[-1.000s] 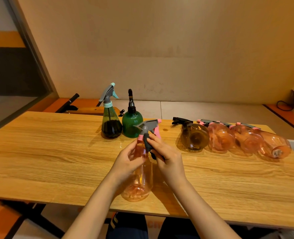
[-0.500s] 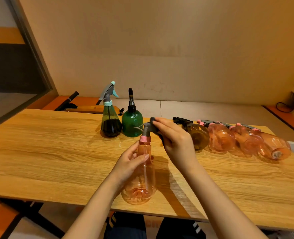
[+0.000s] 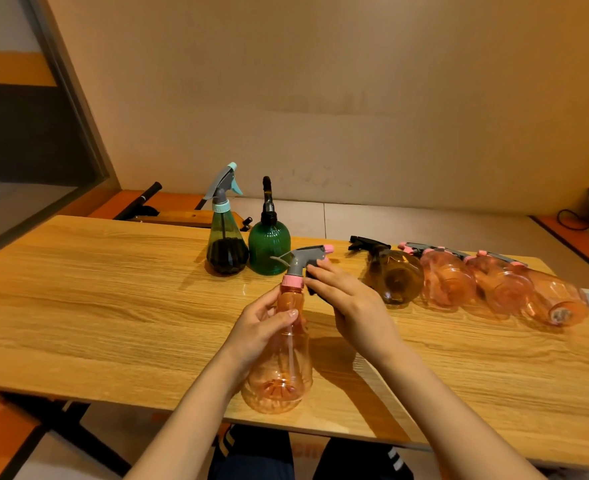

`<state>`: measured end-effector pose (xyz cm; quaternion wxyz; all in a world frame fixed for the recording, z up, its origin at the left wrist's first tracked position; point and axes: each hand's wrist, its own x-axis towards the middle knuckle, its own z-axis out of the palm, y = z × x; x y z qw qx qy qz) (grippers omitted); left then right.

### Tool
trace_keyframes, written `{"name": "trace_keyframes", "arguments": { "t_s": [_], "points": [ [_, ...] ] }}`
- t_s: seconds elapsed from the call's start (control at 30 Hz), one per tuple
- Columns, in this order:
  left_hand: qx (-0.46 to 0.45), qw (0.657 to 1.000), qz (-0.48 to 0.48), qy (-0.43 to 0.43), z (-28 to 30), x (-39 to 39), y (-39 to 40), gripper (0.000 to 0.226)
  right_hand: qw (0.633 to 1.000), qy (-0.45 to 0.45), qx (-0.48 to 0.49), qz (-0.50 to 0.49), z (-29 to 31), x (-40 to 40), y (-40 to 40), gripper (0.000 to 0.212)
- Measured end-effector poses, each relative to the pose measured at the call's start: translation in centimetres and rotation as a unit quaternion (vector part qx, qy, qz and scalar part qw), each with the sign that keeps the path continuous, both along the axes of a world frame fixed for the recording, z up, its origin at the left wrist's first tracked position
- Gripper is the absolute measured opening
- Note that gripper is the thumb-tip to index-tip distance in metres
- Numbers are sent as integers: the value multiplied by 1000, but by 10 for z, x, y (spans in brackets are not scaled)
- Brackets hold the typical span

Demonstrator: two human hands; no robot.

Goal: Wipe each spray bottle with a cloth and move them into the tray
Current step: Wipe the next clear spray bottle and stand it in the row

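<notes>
You are holding the pink spray bottle (image 3: 281,348) near the front edge of the tabletop (image 3: 113,306), about midway along it, tilted with its base toward you; whether the base is touching the wood cannot be told. Your left hand (image 3: 262,327) is gripping its neck, fingers curled round the back and the thumb lying across the front. Your right hand (image 3: 346,303) is pressing a dark cloth (image 3: 312,284) under the grey trigger head (image 3: 303,259), fingers held fairly straight and close together; only a small dark edge of the cloth is showing beneath them.

This looks like the wiping step on this bottle, with the head being cleaned. Next you are probably going to run the cloth down the neck and body, which calls for turning the bottle in your left hand so every side gets covered.

Along the far right edge, an amber bottle (image 3: 395,277) and three pink bottles (image 3: 500,287) are lying on their sides in a row, touching one another. Two upright bottles, a clear green one with dark liquid (image 3: 225,244) and a ribbed green one (image 3: 269,245), are standing side by side at the far edge. No tray is plainly showing, so you are going to have to locate it before moving anything.
</notes>
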<state>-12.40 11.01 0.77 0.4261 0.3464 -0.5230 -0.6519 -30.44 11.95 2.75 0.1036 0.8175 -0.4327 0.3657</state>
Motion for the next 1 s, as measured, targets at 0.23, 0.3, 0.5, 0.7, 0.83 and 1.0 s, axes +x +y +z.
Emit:
{"name": "trace_keyframes", "arguments": {
  "t_s": [0.23, 0.3, 0.5, 0.7, 0.83, 1.0],
  "points": [
    [-1, 999, -33, -20, 3, 2, -1, 40, 996, -18, -65, -56, 36, -8, 3, 48],
    [-15, 999, -36, -26, 4, -1, 1, 45, 998, 24, -42, -28, 36, 0, -7, 44],
    [-43, 999, -14, -17, 1, 3, 4, 49, 999, 17, -31, 4, 13, 6, -12, 62],
    [-30, 999, 6, 15, -5, 10, 2, 56, 999, -42, -1, -33, -19, -15, 3, 68],
    [-39, 999, -17, 1, -3, 6, 1, 60, 994, -77, -46, -64, 8, -17, 5, 40],
    [-52, 998, -20, -8, -2, 2, 2, 61, 997, -43, -15, -61, 25, 3, -11, 43]
  ]
}}
